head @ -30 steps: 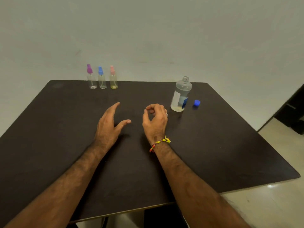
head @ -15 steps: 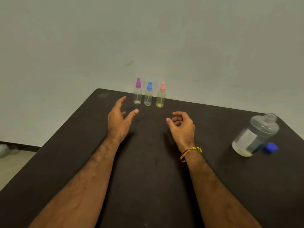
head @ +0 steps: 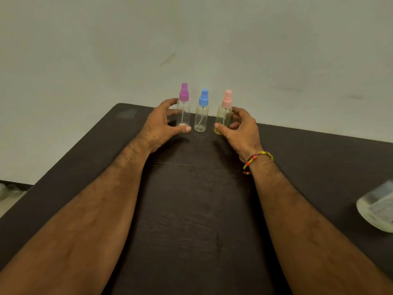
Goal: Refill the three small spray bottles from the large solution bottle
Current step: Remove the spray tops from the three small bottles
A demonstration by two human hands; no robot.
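Three small spray bottles stand upright in a row at the far edge of the table (head: 191, 209), against the wall (head: 191, 39). Taking the middle bottle (head: 201, 116) as the landmark: the left bottle (head: 183, 109) stands just to its left, the right bottle (head: 224, 116) just to its right. The left hand (head: 158, 126) cups around the left bottle, the right hand (head: 242, 128) around the right bottle. The large solution bottle (head: 377, 207) sits well to the right and nearer the viewer, cut off by the picture edge.

Clear glossy plastic spray bottles (head: 201, 116) on matt dark wood-grain table (head: 191, 209)
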